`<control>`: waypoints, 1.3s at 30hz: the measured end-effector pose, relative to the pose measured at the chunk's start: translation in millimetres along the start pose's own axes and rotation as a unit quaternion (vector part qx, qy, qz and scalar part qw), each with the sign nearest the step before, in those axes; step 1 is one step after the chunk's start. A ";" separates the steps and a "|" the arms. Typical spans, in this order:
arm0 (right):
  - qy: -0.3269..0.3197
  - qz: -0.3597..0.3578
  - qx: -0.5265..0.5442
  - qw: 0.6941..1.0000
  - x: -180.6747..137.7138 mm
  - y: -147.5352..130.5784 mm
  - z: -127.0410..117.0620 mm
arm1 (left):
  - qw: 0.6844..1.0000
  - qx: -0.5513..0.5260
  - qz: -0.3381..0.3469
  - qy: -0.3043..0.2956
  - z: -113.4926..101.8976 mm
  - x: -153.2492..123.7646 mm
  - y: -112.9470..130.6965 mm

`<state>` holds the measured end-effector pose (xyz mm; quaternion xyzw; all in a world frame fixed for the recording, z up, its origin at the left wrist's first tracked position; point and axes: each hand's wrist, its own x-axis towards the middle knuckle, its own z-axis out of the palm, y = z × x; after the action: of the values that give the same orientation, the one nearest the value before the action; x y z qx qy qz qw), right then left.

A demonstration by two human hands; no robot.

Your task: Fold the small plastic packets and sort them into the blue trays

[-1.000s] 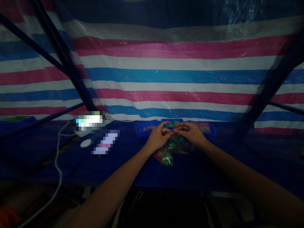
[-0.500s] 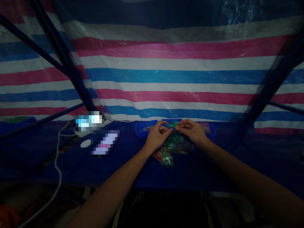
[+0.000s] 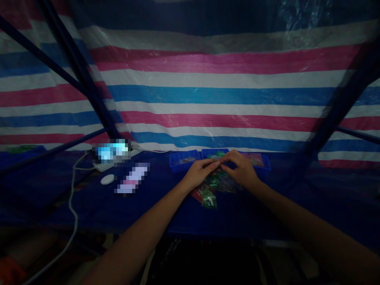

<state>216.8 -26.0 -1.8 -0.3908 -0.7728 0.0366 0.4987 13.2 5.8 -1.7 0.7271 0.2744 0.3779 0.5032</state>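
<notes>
My left hand (image 3: 199,172) and my right hand (image 3: 241,169) meet fingertip to fingertip above a heap of small clear plastic bags. Both hands are closed in a pinch; whatever lies between the fingers is too small and dark to make out. Below them, a bag with green and white pieces (image 3: 208,196) rests at the front of the heap. A darker clear bag (image 3: 228,185) lies to its right, partly under my right hand. Something red and flat shows at the heap's left edge.
Behind my hands stand a left blue bin (image 3: 175,168), a middle blue bin (image 3: 204,151) with green contents, and a right blue bin (image 3: 267,166) with bagged items. Further left are a white power strip (image 3: 102,166), a white round object (image 3: 107,179) and a blurred-out phone-like shape (image 3: 132,179).
My left hand's fingers have flattened and moved right to touch the right hand's fingertips. The left bin shows more now. The heap of bags stays in place.
</notes>
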 end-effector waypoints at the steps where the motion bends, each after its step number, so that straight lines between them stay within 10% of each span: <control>1: -0.007 -0.007 -0.003 1.000 0.2 0.8 0.6 | 1.000 -0.009 -0.001 0.003 -1.4 0.4 -0.7; 12: 0.046 0.059 0.044 0.996 3.3 9.6 0.1 | 0.998 -0.020 -0.025 0.049 -12.4 5.8 -12.4; 18: -0.049 0.041 0.133 0.989 3.8 7.8 2.4 | 1.000 0.023 -0.004 0.014 -9.7 3.9 -12.8; 30: -0.025 0.056 0.137 0.989 2.4 4.5 4.8 | 0.976 0.144 0.082 0.139 -15.9 2.9 -9.6; 39: -0.068 0.014 0.051 0.996 -2.0 10.4 7.5 | 0.838 0.488 0.130 0.203 -39.2 -5.3 14.4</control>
<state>217.1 -17.6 -11.7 -0.3724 -0.7964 0.1102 0.4636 -21.9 17.2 18.5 0.8144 0.4222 0.3962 -0.0383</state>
